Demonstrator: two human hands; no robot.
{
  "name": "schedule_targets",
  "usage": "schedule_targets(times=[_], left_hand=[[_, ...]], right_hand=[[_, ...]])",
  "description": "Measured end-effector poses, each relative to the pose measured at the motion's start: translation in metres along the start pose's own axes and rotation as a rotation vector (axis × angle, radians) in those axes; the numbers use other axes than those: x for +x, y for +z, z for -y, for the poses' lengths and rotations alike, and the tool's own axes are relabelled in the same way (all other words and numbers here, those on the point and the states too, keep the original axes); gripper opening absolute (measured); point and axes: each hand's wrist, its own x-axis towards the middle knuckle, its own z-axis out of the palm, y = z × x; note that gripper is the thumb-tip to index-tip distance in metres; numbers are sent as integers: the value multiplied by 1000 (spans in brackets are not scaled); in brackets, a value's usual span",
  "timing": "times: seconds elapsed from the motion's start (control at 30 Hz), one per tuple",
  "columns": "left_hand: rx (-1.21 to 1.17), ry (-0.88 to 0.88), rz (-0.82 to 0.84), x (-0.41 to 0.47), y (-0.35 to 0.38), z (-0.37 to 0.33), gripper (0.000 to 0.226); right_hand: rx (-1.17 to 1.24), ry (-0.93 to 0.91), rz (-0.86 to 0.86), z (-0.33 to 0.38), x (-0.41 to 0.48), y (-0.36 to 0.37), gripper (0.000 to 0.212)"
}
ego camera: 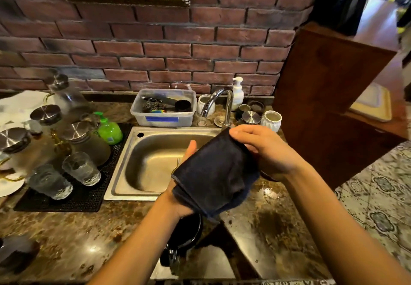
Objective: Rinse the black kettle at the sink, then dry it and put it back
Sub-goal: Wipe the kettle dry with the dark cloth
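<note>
Just in front of the steel sink (121, 169), seen from the head camera, the right hand (266, 151) gripped the top edge of a dark cloth (215, 169), fingers curled over it. The cloth draped over the left hand (190, 152); only the thumb showed, so its grip could not be told. The black kettle (186, 233) sat low beneath the left forearm, mostly hidden.

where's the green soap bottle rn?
Head view: the green soap bottle stands left of the sink, at the back of the black mat, beside a steel-lidded jar.
</note>
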Motion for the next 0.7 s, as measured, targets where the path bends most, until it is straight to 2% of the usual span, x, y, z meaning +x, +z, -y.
schedule_targets(times=[0.07,0.1,0.2,0.23,0.33,0.37,0.53,0.7], left_hand=[[-61,-8,126,8,-12,4,80],[-58,-4,163,12,-15,5,87],[9,43,142,29,-29,10,92],[69,77,132,32,-31,11,86],[392,216,72,42,-27,16,38],[461,238,51,44,-23,19,30],[613,256,71,63,-9,39,35],[730,201,38,89,-6,67,12]], right_hand=[[67,-11,-46,-1,-10,-12,14],[93,-21,-72,-3,-16,-17,13],[166,-41,-136,-10,-29,-35,12],[164,-39,-154,-12,-34,-42,12],[151,-18,-210,-19,-48,-64,18],[145,-7,-220,-22,-52,-71,20],[122,61,-205,-45,-75,-104,29],[44,158,-244,-82,-82,-138,8]])
